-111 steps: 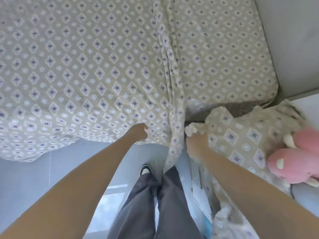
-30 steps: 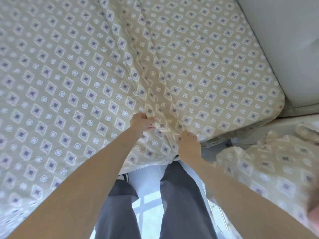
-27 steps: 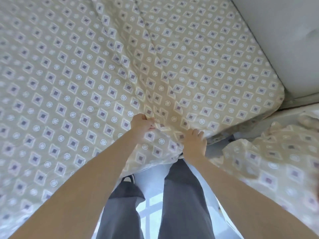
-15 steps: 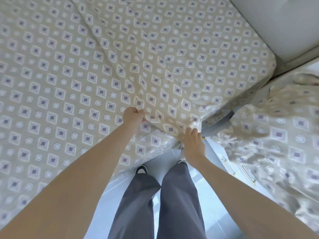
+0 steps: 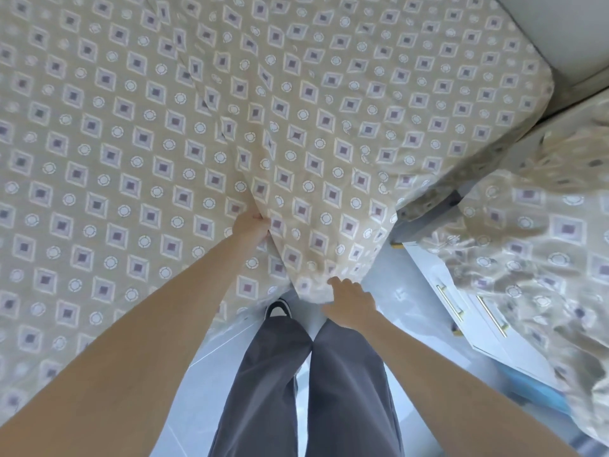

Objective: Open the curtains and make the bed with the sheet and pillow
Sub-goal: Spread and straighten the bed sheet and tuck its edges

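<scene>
Beige sheet w/ diamond print; pale floor, white drawers rt.

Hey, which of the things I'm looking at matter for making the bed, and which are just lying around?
For the job:
sheet, gripped by the left hand
right hand, at the sheet's hanging edge
pillow, off to the right

Just lying about:
white drawers
blue item
</scene>
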Demonstrator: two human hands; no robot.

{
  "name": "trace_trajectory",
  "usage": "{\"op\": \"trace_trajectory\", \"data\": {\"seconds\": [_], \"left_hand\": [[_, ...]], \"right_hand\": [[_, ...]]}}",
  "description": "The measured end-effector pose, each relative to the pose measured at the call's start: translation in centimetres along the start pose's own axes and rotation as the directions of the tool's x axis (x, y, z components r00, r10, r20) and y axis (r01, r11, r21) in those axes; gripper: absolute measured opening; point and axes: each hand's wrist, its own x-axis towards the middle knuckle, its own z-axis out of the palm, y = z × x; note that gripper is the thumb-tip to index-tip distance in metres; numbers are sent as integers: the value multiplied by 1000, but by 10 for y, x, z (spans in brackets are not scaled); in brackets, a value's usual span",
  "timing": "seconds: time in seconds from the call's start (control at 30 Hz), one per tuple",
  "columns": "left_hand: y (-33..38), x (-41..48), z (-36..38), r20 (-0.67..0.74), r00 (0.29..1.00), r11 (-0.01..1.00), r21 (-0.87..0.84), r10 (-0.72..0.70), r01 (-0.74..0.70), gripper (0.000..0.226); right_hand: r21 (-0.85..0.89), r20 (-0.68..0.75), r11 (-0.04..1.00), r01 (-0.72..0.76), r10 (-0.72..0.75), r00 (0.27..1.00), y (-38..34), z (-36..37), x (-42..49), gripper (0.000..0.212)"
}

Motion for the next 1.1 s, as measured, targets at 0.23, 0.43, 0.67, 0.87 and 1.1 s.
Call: {"op": "trace_trajectory", "data": {"seconds": [0.23, 0.43, 0.67, 0.87, 1.1], "left_hand": [[-16, -7, 16, 94, 994, 990, 136, -52, 39, 50], [-14, -8, 19, 64, 994, 991, 111, -87, 80, 56], [11, 11, 18, -35, 984, 972, -168, -172, 164, 42], [31, 32, 22, -183, 962, 926, -355, -205, 129, 43], [42, 60, 34, -394, 866, 864, -497, -307, 80, 27]], "right_hand": [[55, -139, 989, -138, 145, 980, 23, -38, 9, 38], [208, -267, 974, -89, 144, 953, 28, -101, 37, 41], [197, -353, 979, 45, 29, 935, 24, -152, 84, 45], [170, -315, 970, 172, -112, 942, 19, -196, 129, 59], [230, -211, 972, 53, -4, 977, 16, -237, 196, 48]]}}
